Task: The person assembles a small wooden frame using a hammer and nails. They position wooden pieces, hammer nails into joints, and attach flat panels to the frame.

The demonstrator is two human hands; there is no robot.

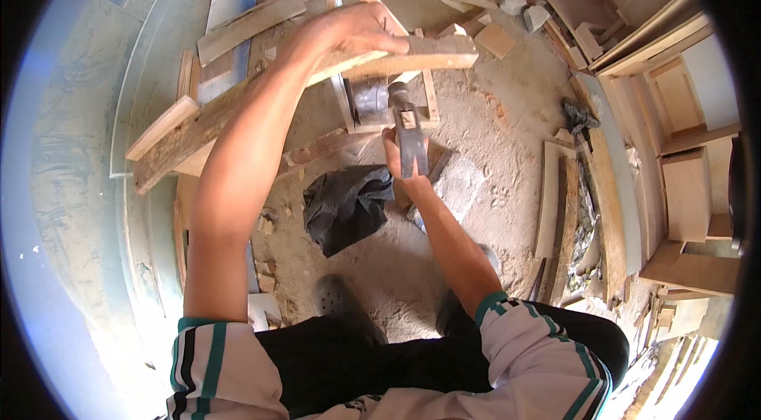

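Note:
My left hand [361, 30] is closed over the top of a long wooden beam [182, 131], which slants from the left up to the centre. Its fingertips are partly hidden. Just below, my right hand [395, 157] is wrapped round a claw hammer [410, 139]. The hammer's head points up toward me, its striking face close under the beam. Beneath the beam is a light wooden frame [430, 95] on the ground. A dark, shiny cylindrical thing [369, 99] sits inside the frame, left of the hammer; its kind I cannot make out.
A crumpled black cloth or bag [345, 206] and a pale stone slab [458, 182] lie nearer me. Loose boards [247, 30] are at the left, with offcuts and stones [511, 2] behind. Wooden drawers and panels [686, 190] stand along the right.

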